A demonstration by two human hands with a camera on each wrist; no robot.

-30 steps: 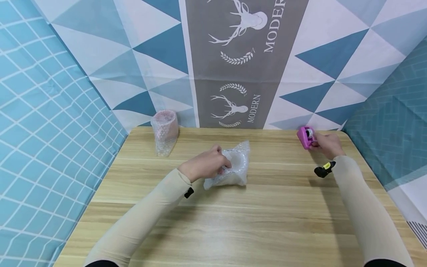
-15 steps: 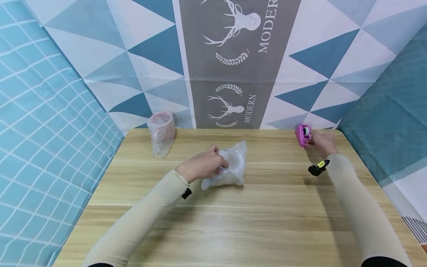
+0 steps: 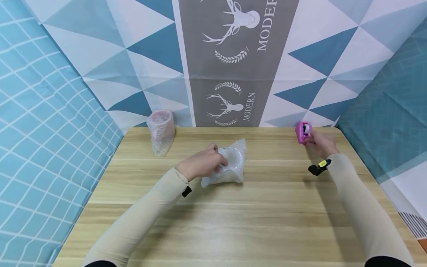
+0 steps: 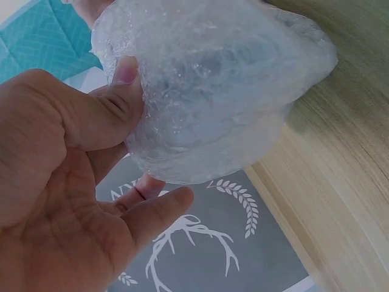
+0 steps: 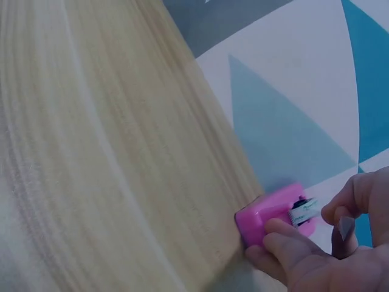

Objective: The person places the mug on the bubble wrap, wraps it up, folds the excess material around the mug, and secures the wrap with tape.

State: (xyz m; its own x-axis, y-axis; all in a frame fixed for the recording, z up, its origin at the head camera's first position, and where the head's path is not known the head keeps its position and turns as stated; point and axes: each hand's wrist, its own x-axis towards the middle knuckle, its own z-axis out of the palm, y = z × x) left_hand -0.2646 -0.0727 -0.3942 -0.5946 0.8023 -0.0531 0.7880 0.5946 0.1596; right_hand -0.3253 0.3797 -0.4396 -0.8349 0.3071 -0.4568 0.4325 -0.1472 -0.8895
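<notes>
My left hand (image 3: 202, 162) pinches the bubble-wrapped bundle (image 3: 235, 167) mid-frame; my right hand (image 3: 323, 144) holds the pink dispenser (image 3: 300, 137) at right.

In the head view the bundle is on the worktop (image 3: 213, 222), just right of the centre of the frame, with my left fingers on its left side. In the left wrist view my thumb (image 4: 121, 112) presses against the wrap, and the lower fingers are spread apart beneath it. The dispenser is near the worktop's far edge, toward the right of the frame; my right fingers press along its side and the thumb is close to the tape (image 5: 304, 211), though I cannot tell whether they touch. A wrapped cylinder (image 3: 163, 129) stands at the worktop's far-left edge, well apart from the bundle.
</notes>
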